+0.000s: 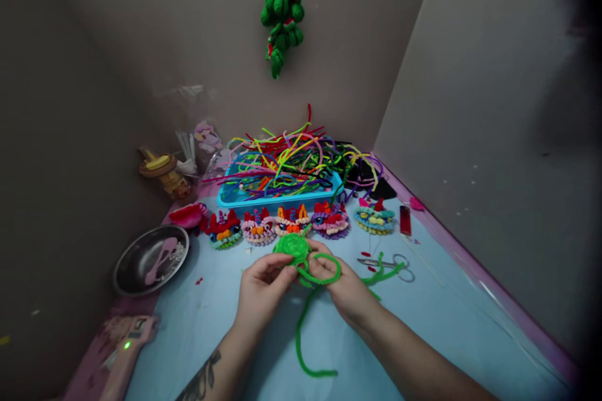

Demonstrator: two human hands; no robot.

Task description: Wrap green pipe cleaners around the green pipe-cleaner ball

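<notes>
Between both hands is a bright green pipe cleaner coil (292, 245), wound into a round, flat-looking shape. My left hand (270, 272) pinches its lower left side with thumb and fingers. My right hand (332, 269) is closed at its right side, where a green pipe cleaner loop (336, 270) curves over the fingers. A long green tail (299, 338) hangs below and bends toward the right. The tips of the right fingers are partly hidden by the coil and loop. More green pipe cleaners (388, 272) lie beside the right hand, across the scissors (386, 263).
Several colourful pipe cleaner animal heads (292, 220) stand in a row before a blue tray (282, 202) heaped with pipe cleaners. A metal bowl (129, 263) sits at left, above a pink glue gun (129, 354). Green ornaments (282, 9) hang on the back wall.
</notes>
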